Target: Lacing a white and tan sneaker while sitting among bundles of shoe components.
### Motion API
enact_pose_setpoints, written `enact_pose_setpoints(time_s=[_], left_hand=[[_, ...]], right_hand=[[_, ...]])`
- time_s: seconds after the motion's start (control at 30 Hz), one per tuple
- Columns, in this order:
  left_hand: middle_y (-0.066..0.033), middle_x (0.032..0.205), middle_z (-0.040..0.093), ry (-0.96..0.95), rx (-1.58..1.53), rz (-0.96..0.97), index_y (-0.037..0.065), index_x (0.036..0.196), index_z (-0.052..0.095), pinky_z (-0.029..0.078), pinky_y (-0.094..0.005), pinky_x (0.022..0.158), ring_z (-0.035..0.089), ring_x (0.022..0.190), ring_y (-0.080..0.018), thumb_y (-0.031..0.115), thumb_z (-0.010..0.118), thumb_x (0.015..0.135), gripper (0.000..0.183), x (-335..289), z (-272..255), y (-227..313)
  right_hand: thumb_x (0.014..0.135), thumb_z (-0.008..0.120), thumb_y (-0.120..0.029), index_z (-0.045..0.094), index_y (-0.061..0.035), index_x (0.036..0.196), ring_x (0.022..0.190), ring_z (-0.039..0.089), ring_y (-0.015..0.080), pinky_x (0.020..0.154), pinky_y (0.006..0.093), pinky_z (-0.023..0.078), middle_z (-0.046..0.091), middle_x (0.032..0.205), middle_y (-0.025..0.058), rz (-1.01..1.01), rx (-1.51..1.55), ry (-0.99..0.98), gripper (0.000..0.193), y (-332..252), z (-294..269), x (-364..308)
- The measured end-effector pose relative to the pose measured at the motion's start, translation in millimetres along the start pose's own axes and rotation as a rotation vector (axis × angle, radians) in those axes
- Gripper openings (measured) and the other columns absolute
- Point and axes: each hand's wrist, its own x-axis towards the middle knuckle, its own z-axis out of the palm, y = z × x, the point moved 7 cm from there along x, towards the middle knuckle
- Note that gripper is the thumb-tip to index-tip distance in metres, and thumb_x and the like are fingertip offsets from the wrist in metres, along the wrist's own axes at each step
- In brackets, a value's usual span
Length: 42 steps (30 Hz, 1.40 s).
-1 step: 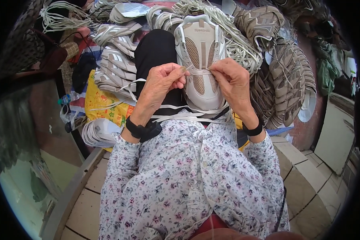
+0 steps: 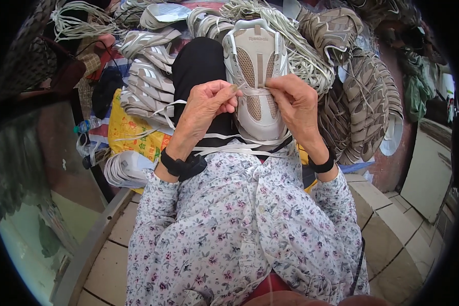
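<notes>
Scarcely anything moved | left hand (image 2: 207, 104), right hand (image 2: 298, 107): fingertips pinched at shoe upper (image 2: 258, 71) | grip contents too small to tell

Pale, dark-jointed floor tiles (image 2: 107, 268) are spreading on both sides; a whitish panel (image 2: 426, 171) is standing at right.

The shoe top (image 2: 260, 66) sits in the middle. A leg (image 2: 198, 58) is just left of it. The left hand (image 2: 209, 102) is at its left edge, and the right hand (image 2: 296, 104) is over its right side. Loose laces (image 2: 234, 151) lie in front of it, and then the shirt (image 2: 239, 219). Farther left of it are a pile of shoe parts (image 2: 145, 94), a plastic bag (image 2: 127, 125) and a bottle (image 2: 88, 125). Right of it is a lace heap (image 2: 311, 69), then another pile (image 2: 370, 104).
</notes>
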Motion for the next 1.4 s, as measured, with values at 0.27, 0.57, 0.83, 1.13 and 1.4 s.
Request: enact_pose_setpoints(time_s=[0.27,0.57,0.83,1.13,1.4], left_hand=[[0.0014,0.083,0.066,-0.017,-0.041,0.001,0.0,0.106,0.069,0.052,-0.0161,0.069,0.061,0.073,-0.0026,0.022,0.062,0.103,0.023,3,1,-1],[-0.0006,0.087,0.067,-0.032,-0.059,0.044,-0.001,0.109,0.067,0.053,-0.0167,0.072,0.063,0.074,-0.0039,0.02,0.062,0.103,0.023,2,0,-1],[-0.0015,0.087,0.068,0.005,-0.08,0.05,-0.001,0.112,0.066,0.053,-0.0166,0.07,0.063,0.073,-0.0045,0.02,0.062,0.102,0.024,2,-2,-1],[-0.0055,0.09,0.072,0.011,-0.045,0.117,-0.001,0.113,0.066,0.048,-0.0134,0.056,0.063,0.064,-0.0035,0.021,0.064,0.101,0.025,1,-8,4],[-0.009,0.097,0.075,0.035,-0.07,0.127,0.0,0.113,0.067,0.05,-0.0133,0.062,0.068,0.073,-0.0049,0.023,0.065,0.101,0.026,1,-4,3]], right_hand=[[0.082,0.064,0.011,0.064,0.0005,0.103,0.076,0.07,0.0276,0.067,0.0336,0.054,0.068,0.089,0.0166,-0.123,-0.038,0.013,0.023,-22,23,2],[0.085,0.063,0.01,0.063,0.0003,0.1,0.082,0.069,0.0329,0.07,0.0355,0.053,0.068,0.09,0.0163,-0.174,-0.119,-0.035,0.018,-17,19,14],[0.086,0.063,0.006,0.065,-0.0012,0.103,0.082,0.067,0.0317,0.073,0.04,0.051,0.067,0.09,0.0136,-0.114,-0.058,0.032,0.019,-32,17,1],[0.075,0.066,-0.003,0.063,-0.002,0.098,0.089,0.06,0.0274,0.075,0.0381,0.047,0.06,0.09,0.0089,-0.59,-0.573,-0.2,0.023,-60,43,7],[0.079,0.07,0.0,0.062,-0.0013,0.092,0.083,0.065,0.0281,0.071,0.0375,0.051,0.063,0.084,0.0108,-0.475,-0.349,-0.257,0.015,-83,43,31]])
